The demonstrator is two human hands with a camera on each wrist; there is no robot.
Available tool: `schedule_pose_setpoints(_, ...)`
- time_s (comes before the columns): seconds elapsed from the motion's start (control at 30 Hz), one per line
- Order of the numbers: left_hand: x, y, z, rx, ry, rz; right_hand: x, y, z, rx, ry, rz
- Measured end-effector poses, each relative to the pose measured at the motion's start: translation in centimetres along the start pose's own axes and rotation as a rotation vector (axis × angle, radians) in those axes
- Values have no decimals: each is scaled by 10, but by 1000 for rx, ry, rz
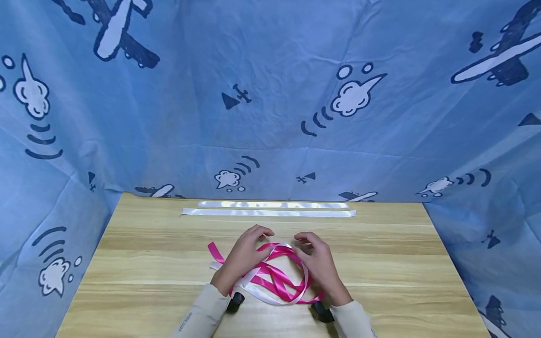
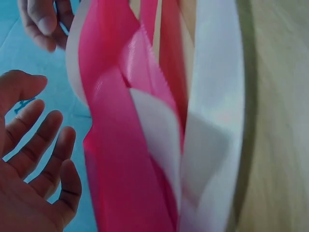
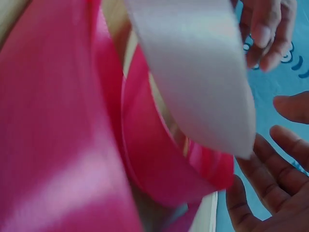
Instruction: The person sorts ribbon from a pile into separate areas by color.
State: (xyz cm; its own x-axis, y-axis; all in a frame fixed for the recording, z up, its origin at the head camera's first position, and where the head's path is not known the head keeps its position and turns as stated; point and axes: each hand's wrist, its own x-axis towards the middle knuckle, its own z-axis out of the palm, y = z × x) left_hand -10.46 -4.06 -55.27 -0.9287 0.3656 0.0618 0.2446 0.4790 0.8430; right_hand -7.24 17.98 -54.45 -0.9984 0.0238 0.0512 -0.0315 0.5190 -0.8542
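Pale sleeves (image 1: pixel 203 312) covered my forearms over the nearer part of the wooden desk (image 1: pixel 401 272), a black device (image 1: pixel 235 302) at each wrist. My left hand (image 1: pixel 245 251) was unclenched and released, its fingers gently curved and parted. My right hand (image 1: pixel 319 265) was just as relaxed, thumb and fingers apart; I couldn't tell whether its fingertips brushed the ribbon. Between my hands, about midway between the desk's side edges, pink ribbon (image 2: pixel 116 145) lay looped over and under white ribbon (image 2: pixel 215 96), one pink end pointing toward the far left corner. Two white strips (image 1: pixel 268 212) lay along the far edge.
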Motion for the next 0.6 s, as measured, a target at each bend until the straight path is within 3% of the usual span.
schedule_pose_setpoints(0.27,6,3,15,22,-15,-42,5,1,15,-29,-56,34)
schedule_pose_setpoints(0.6,9,1,22,29,-20,-42,8,1,18,-14,-46,43)
